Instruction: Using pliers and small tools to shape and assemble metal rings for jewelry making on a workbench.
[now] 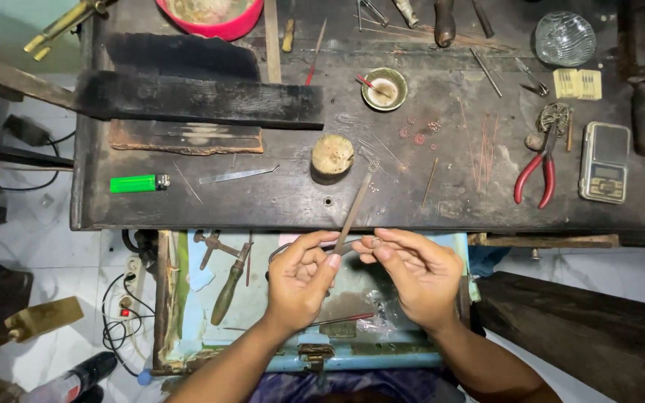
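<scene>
Left hand (300, 280) pinches thin metal file (352, 210), angled up over the surface (442, 201) edge. Right hand (416, 276) pinches a small curved wire piece (349, 248), prob. light, bendy; grip near ends.

Even, soft daylight is cast from above; shadows are kept faint. Glare is caught on the glass dish (565, 38). Focus is held sharp centrally, while edges are bent by wide-angle distortion.
</scene>
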